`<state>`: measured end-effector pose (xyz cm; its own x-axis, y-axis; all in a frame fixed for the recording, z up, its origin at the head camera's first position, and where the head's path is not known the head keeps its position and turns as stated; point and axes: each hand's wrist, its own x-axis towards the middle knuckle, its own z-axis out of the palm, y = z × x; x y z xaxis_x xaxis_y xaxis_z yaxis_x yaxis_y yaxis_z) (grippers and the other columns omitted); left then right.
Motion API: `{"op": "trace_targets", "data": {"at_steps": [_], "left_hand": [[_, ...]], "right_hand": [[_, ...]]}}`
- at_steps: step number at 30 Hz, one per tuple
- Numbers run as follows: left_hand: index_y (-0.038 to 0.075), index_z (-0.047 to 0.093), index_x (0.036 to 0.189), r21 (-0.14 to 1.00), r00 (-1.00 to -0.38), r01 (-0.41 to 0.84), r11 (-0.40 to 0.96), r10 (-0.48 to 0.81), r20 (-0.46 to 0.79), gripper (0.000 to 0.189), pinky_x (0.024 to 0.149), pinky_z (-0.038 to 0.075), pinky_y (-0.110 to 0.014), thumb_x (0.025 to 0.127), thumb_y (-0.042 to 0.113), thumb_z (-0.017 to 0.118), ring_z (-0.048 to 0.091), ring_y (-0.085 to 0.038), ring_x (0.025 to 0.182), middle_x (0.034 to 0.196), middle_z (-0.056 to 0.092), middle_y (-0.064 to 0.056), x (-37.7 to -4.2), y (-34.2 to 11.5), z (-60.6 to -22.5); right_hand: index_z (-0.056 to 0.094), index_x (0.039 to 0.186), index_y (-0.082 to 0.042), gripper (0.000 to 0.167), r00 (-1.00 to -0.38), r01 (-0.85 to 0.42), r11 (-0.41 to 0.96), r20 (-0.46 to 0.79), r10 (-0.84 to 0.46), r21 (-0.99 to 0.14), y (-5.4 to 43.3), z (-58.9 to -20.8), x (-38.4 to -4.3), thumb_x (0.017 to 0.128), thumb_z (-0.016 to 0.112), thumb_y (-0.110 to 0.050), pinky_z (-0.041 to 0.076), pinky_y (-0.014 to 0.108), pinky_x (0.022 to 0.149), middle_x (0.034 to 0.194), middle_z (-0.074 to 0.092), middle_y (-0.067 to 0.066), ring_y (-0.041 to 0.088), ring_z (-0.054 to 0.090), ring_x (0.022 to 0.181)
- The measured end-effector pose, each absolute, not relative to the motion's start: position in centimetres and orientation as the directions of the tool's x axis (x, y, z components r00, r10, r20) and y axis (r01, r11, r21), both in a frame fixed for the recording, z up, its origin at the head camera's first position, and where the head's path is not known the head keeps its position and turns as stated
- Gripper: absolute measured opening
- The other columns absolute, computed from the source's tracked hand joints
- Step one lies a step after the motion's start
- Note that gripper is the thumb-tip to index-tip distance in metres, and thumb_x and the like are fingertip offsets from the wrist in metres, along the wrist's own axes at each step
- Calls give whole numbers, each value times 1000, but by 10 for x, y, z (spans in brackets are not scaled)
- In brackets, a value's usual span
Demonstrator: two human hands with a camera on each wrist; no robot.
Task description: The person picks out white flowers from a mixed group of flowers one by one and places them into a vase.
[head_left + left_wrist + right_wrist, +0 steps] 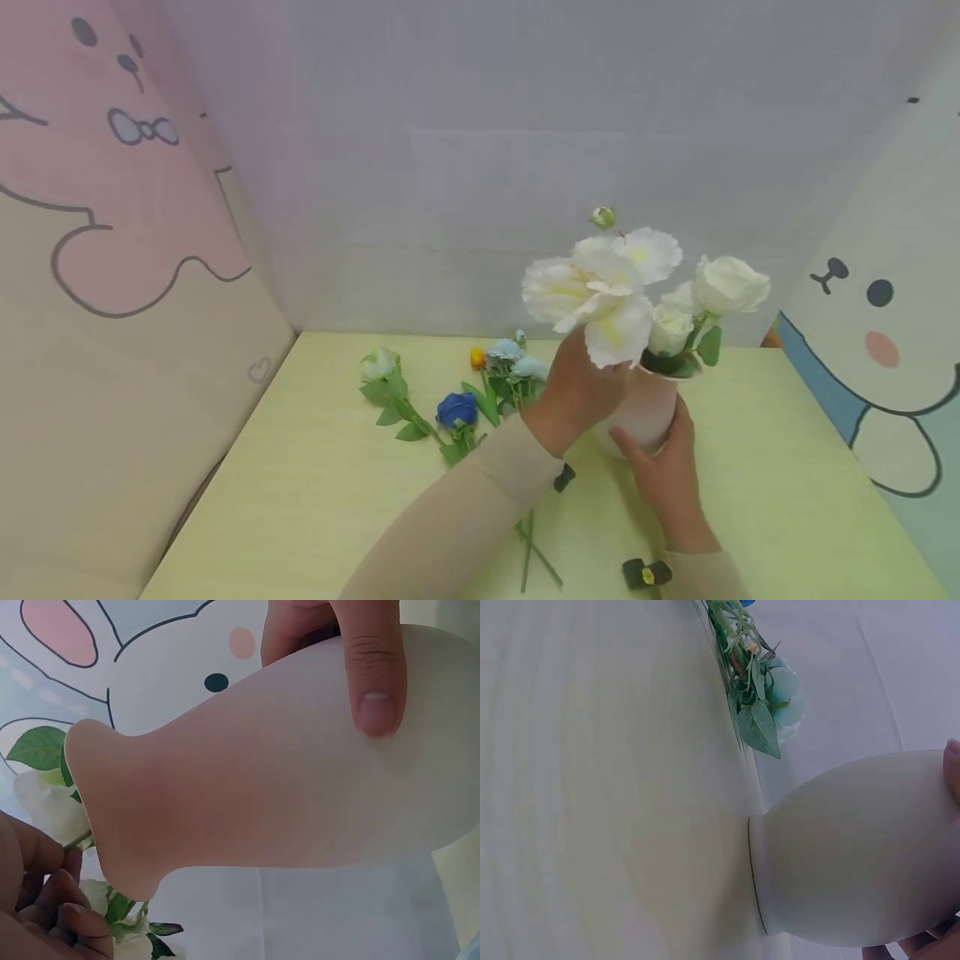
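Note:
A pale pinkish-white vase (648, 404) stands upright on the table, holding white roses (727, 285) with green leaves. My right hand (671, 471) grips its lower body from the right; the thumb also shows against the vase (240, 795) in the left wrist view. Near the rim, my left hand (581, 387) sits just below a large white flower (600, 283) with ruffled, yellow-tinged petals and a small bud (602, 218). In the left wrist view the left fingers pinch a thin green stem (75, 841) beside the rim. Petals and the hand hide most of that stem.
Left of the vase, several flowers lie on the table (300, 500): a whitish-green one (381, 364), a blue rose (457, 409), an orange bud (477, 358) and light blue blooms (504, 350). Loose stems (528, 550) extend toward the front. Printed panels stand on both sides.

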<state>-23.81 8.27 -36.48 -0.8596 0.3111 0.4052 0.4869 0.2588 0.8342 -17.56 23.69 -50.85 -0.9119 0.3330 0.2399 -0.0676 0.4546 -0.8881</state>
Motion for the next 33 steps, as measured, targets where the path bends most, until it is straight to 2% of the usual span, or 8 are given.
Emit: {"op": "trace_targets", "data": {"at_steps": [4,8,11,15,20,27,30,33], "left_hand": [[15,64,119,667,-822,566,485,389,415,23,88,51,-18,97,21,68,63,-7,101,110,68,5,-238,85,-368],[15,67,107,535,-748,661,525,406,526,9,82,51,-17,101,22,63,65,-6,95,100,70,7,-233,85,-373],[9,70,102,733,-803,592,336,329,498,14,82,54,-26,103,18,60,68,-14,91,96,71,0,-229,83,-379],[6,67,120,898,-908,374,233,289,303,36,83,55,-40,110,34,46,67,-24,89,107,67,-8,-226,82,-385],[0,66,97,922,-901,385,30,230,369,34,57,50,-33,104,32,53,58,-25,63,82,60,-10,-231,83,-391],[-4,72,97,921,-961,269,281,22,274,44,63,55,-37,100,39,60,68,-28,71,84,73,-16,-227,85,-381],[-1,73,102,953,-961,270,134,-20,275,33,66,56,-33,99,30,64,68,-20,75,88,74,-13,-231,88,-379],[1,68,119,926,-926,378,-15,3,378,26,83,56,-27,95,12,69,68,-14,94,107,74,-9,-234,91,-381]], "right_hand": [[8,165,-9,107,-914,-69,463,241,325,-884,237,-510,-175,90,82,-27,27,63,115,162,23,25,42,29,144],[8,165,-9,106,-913,-78,476,254,318,-876,237,-511,-175,90,82,-24,27,63,116,161,24,25,42,29,144],[9,165,-8,106,-909,-87,481,267,320,-873,237,-511,-175,90,82,-23,27,62,115,160,25,26,42,30,144],[11,164,-7,105,-901,-107,477,288,325,-873,237,-511,-175,89,83,-21,29,61,114,159,27,26,41,31,142],[13,164,-6,105,-897,-111,472,293,332,-874,237,-511,-174,87,84,-19,28,60,114,158,29,26,40,32,141],[11,165,-8,106,-904,-98,468,275,328,-878,237,-509,-175,89,83,-23,26,61,117,160,27,25,41,30,144],[10,165,-10,106,-908,-86,469,263,327,-879,237,-508,-175,89,83,-24,25,62,118,160,26,25,41,29,144],[8,166,-12,107,-914,-69,469,245,324,-880,237,-508,-174,90,82,-27,26,63,117,161,25,24,41,29,144]]}}
